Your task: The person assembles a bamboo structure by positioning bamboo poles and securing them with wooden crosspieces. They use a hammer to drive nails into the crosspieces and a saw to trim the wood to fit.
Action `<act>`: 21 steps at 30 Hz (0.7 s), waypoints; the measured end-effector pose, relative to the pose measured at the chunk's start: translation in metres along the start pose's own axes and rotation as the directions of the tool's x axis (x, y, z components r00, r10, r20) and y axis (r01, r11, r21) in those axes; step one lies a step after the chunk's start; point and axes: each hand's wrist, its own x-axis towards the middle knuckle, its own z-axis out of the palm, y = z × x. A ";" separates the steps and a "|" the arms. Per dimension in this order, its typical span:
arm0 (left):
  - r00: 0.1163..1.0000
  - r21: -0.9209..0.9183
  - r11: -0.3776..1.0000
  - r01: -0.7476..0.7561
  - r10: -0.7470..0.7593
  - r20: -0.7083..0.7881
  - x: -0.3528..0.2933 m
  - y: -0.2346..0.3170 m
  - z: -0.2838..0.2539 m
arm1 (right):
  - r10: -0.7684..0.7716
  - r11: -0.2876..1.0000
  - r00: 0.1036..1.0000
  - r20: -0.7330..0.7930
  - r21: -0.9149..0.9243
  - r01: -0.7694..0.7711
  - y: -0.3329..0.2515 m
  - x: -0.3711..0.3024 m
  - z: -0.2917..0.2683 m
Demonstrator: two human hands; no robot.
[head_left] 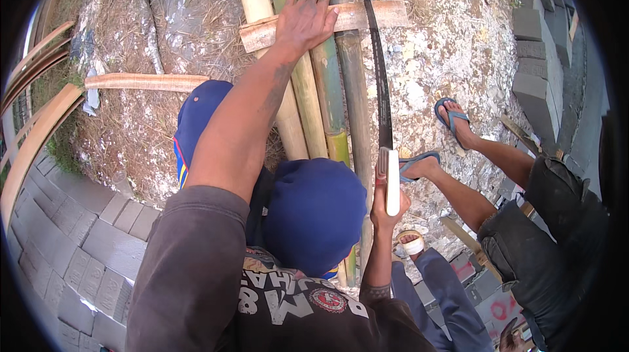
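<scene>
My left hand (304, 19) lies flat with its fingers stretched out, pressing a short wooden board (380, 15) down across several bamboo poles (325, 83). In my right hand (382, 213) is a handsaw (381, 83), gripped by its white handle. Its long dark blade points away from me and passes over the board, right of the poles. Whether the teeth touch the wood I cannot tell. My blue-clothed knees (316, 204) are bent close behind the poles.
At the right stands a person in dark shorts and flip-flops (452, 119); another person's sandalled foot (411, 243) is nearer. Grey blocks (534, 67) are stacked at the far right, with grey pavers (85, 247) at the left. Curved wooden strips (39, 142) and a plank (147, 81) lie left.
</scene>
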 end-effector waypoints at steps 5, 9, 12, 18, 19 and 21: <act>1.000 -0.050 0.999 -0.007 0.006 -0.017 0.002 0.005 0.009 | 0.157 0.971 0.987 0.010 0.183 -0.157 0.010 0.115 0.059; 0.999 -0.164 0.986 0.005 0.003 0.051 -0.001 -0.001 -0.036 | 0.097 0.995 0.992 0.076 0.008 -0.097 0.014 0.011 0.001; 0.999 -0.031 0.999 0.032 -0.032 -0.007 -0.001 0.004 -0.005 | 0.041 0.999 0.999 0.017 0.013 -0.041 -0.009 -0.011 -0.015; 0.999 0.000 0.999 -0.033 0.033 -0.022 -0.011 -0.001 0.007 | 0.305 0.927 0.950 0.064 0.208 -0.312 -0.005 0.083 0.041; 0.999 -0.012 0.999 -0.034 0.034 0.005 -0.022 -0.003 0.003 | 0.292 0.949 0.952 0.089 0.094 -0.299 0.010 0.042 0.018; 0.999 0.038 0.999 -0.006 0.008 -0.041 -0.002 -0.007 0.001 | 0.202 0.976 0.979 0.036 0.074 -0.204 -0.007 -0.007 -0.018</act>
